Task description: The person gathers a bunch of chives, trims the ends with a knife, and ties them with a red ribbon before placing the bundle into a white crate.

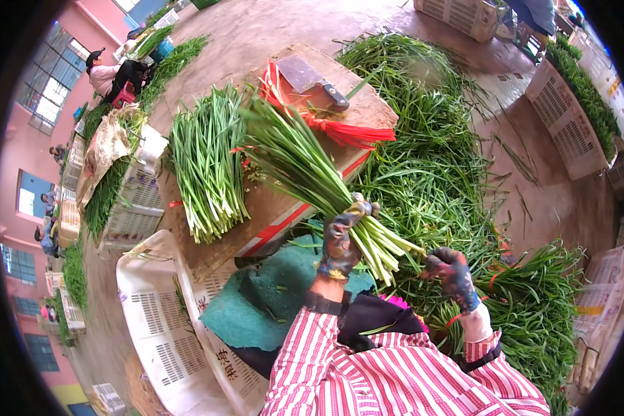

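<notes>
Over worktop's [269, 200] near edge, garlic chive bunch [306, 163] clasped in left hand [342, 239]. Right hand [453, 274] curled, just right of stem ends; can't tell if pinching anything. Loose grip could spill stalks; careless reach for red ties [353, 131] risks cleaver [302, 73] nick.

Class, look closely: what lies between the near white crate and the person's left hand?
A teal sheet lies between the white crate and the left hand, which grips a bunch of green stalks; the head view shows this.
</notes>
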The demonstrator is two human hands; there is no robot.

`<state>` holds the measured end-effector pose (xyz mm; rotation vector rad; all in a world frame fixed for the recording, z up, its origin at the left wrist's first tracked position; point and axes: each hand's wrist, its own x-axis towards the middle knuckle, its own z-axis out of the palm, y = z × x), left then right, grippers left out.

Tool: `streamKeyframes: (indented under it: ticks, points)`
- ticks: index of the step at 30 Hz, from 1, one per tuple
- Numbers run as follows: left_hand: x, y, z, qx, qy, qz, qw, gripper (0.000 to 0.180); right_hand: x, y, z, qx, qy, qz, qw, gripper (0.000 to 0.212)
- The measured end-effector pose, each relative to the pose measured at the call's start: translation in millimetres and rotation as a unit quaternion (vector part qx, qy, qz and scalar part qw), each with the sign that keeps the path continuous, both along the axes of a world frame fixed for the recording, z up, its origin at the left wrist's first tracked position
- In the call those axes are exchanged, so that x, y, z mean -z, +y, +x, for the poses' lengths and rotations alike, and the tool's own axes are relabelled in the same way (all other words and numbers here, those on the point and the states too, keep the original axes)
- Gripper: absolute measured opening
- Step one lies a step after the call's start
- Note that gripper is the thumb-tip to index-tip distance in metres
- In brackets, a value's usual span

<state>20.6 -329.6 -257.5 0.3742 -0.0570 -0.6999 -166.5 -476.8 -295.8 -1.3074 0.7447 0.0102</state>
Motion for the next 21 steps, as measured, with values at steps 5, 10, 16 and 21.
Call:
streamKeyframes:
  ticks: [5,10,16,21]
  points:
    - [-10,3,-3,0.018,-0.013,-0.044,0.999,0.082,-44,28,18,-0.109,-0.102,0.117,0.982,0.032]
    - [-16,-3,-2,0.028,-0.044,-0.065,0.997,0.078,-46,51,22,-0.022,-0.091,0.235,0.968,0.034]
    - [-31,8,4,0.021,-0.036,-0.084,0.996,0.082,-50,17,4,-0.129,-0.328,0.267,0.897,0.03]
    - [-34,8,-4,0.02,-0.125,0.012,0.992,0.055,7,-12,15,-0.096,-0.082,0.014,0.992,0.032]
